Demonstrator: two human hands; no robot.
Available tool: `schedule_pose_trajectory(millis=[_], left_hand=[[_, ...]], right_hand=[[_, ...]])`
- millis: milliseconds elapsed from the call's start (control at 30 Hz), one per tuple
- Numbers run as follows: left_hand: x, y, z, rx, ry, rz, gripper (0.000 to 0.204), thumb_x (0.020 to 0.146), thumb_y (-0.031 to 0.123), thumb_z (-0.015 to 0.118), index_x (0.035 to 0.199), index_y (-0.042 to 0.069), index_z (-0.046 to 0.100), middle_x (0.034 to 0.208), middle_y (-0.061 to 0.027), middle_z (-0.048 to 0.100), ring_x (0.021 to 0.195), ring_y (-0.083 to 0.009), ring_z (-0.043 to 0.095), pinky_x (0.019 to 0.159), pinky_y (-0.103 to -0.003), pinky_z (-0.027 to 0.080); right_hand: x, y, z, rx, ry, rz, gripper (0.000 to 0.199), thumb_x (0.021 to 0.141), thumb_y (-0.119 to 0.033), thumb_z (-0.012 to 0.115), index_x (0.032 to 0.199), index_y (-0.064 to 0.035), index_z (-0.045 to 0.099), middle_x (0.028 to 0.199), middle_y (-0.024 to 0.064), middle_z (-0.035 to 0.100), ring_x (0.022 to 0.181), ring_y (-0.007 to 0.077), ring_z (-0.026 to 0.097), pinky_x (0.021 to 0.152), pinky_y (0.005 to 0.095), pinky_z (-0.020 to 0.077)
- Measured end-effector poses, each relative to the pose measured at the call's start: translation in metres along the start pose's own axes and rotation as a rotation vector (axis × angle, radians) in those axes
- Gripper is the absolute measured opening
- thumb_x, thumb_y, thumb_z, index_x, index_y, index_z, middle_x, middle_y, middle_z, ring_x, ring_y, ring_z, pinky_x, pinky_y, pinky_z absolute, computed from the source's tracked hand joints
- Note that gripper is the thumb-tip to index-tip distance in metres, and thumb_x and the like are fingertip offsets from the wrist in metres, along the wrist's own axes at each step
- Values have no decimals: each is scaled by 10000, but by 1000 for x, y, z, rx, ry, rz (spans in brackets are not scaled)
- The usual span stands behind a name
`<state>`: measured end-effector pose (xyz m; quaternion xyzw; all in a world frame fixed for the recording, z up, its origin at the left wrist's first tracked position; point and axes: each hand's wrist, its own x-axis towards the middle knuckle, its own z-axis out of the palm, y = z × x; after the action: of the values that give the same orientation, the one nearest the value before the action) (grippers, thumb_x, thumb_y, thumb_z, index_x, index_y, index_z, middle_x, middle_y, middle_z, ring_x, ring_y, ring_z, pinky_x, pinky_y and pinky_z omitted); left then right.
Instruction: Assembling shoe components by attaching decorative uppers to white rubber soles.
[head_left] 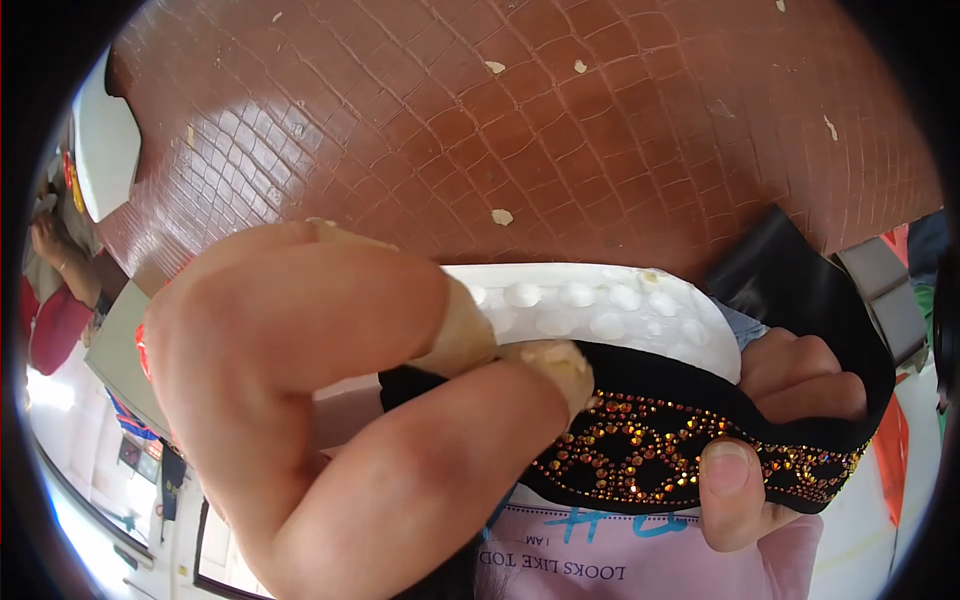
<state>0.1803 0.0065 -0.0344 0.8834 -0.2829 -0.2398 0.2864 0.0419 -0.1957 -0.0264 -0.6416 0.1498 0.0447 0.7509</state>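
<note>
A black strap (640,470) studded with orange and gold rhinestones in a looped pattern is held between my two hands. My left hand (330,370) fills the lower left, its thumb and forefinger bent to pinch the strap's left part. Beige coverings wrap those two fingertips. At the strap's right part, my right hand (740,495) grips with the thumb on the studded face and curled fingers behind the upper edge. From there a plain, smooth black length (790,275) loops up and away. Just behind the strap lies a white piece (610,300) with rows of round dimples or bumps, partly hidden.
A brown table (560,150) with a crocodile-skin pattern stretches ahead, its surface chipped in several pale spots. White panel (103,150) stands at the far left, near another person's hand (48,238). Grey boxy thing (880,295) and orange cloth-like piece (893,450) are at the right.
</note>
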Motion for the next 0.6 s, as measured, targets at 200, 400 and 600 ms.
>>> schedule_pose_trajectory(millis=[200, 400, 600], left_hand=[[-3, 10, -5, 141, 54, 148, 243, 595, 192, 762, 812, 180, 652, 853, -59, 447, 782, -210, 408, 692, -354, 366], [-4, 11, 5, 276, 133, 357, 279, 565, 215, 766, 817, 241, 649, 807, -26, 446, 747, -212, 399, 664, -360, 355], [-5, 15, 5, 453, 201, 394, 237, 567, 223, 759, 776, 255, 652, 821, -6, 434, 728, -202, 384, 617, -343, 327]], right_hand=[[40, 23, 9, 10, 4, -1, 279, 724, -219, 704, 811, -63, 490, 686, 47, 449, 581, 119, 376, 563, 251, 338], [40, 18, -10, -415, -81, -241, 239, 761, -229, 687, 808, -64, 519, 703, 56, 467, 595, 133, 391, 591, 273, 354], [40, 7, -10, -631, -103, -297, 216, 795, -243, 666, 803, -64, 546, 724, 66, 485, 611, 151, 409, 615, 293, 367]])
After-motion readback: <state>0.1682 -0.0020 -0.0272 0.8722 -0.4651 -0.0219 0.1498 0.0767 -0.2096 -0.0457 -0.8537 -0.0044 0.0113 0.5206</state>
